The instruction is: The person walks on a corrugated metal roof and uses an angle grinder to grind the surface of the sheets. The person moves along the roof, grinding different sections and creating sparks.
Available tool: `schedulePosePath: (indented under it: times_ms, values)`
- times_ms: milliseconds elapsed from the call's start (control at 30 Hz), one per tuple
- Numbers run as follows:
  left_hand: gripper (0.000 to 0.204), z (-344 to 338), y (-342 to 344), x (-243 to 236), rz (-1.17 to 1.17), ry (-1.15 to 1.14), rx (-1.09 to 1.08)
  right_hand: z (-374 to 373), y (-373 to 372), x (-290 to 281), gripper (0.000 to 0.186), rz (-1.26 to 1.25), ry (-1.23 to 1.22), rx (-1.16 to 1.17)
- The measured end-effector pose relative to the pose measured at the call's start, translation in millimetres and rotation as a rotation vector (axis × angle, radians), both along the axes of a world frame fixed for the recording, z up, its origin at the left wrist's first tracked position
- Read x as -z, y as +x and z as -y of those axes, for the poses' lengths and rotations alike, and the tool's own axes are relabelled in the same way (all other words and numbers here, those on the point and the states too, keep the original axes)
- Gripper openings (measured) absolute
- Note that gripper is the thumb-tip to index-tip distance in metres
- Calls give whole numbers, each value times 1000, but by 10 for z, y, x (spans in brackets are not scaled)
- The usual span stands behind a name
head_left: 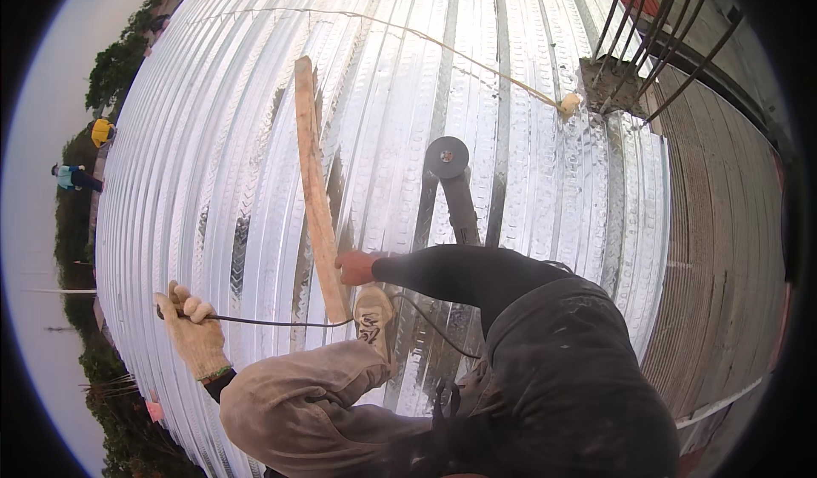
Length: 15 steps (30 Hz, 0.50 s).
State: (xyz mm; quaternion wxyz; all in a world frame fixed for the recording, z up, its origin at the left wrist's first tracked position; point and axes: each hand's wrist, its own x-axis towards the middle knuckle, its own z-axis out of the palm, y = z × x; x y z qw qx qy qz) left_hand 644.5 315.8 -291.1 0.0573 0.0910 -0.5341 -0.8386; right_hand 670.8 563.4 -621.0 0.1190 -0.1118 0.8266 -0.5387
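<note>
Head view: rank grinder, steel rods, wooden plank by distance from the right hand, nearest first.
From the right hand:
1. Wooden plank: at the fingertips, on the hand's left.
2. Grinder: ahead and to the right, lying on the metal sheets.
3. Steel rods: well beyond the grinder, at the picture's upper right.

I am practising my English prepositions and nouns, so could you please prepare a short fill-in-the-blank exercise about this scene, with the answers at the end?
1. The left hand wears a pale ____.
2. It holds a cord whose colour is ____.
3. The right hand is at the plank, which is made of ____.
4. The grinder has a disc whose shape is ____.

Missing words: glove; black; wood; round.
</note>
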Motion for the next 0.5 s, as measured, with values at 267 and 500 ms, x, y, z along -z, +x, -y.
schedulePosePath:
  times_ms: [267,500]
  values:
    - [40,220,524,-68,53,-117,-163,787,-387,761,41,42,-116,-82]
    - [43,901,959,20,180,-612,328,1154,-684,-481,45,105,-826,-168]
